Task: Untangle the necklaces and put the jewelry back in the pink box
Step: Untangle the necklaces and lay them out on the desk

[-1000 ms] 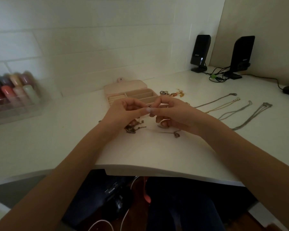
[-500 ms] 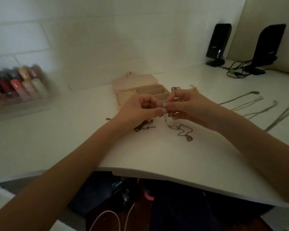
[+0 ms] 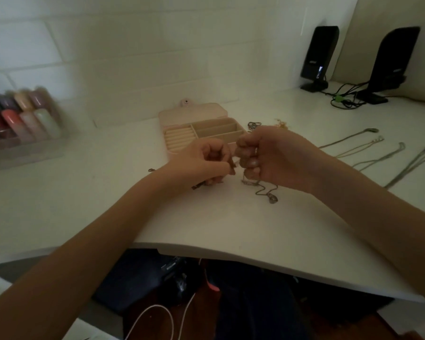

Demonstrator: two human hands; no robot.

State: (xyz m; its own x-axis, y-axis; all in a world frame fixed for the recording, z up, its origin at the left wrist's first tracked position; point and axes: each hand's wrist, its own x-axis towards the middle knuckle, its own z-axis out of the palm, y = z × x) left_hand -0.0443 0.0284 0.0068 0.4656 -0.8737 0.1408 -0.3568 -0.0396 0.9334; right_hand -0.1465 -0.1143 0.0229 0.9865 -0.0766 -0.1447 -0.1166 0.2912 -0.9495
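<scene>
My left hand (image 3: pixel 206 160) and right hand (image 3: pixel 268 155) meet over the middle of the white counter (image 3: pixel 108 204), just near of the pink box (image 3: pixel 201 128). Both grips are curled tight: the left pinches a dark bit of chain (image 3: pixel 232 168) between thumb and fingers, and the right is closed on the same tangle, fingers folded in. From the right grip the chain hangs down and trails on the counter in a loose squiggle ending in a small pendant (image 3: pixel 271 198). The box lies open, lid flat toward the far wall, its compartments showing. To the right, well apart, four necklaces (image 3: pixel 378 158) lie stretched out in a row. Small rings (image 3: pixel 254 124) sit just right of the box. Two black speakers (image 3: pixel 319 57) stand at the far right; blurred bottles (image 3: pixel 22 114) at the far left.
</scene>
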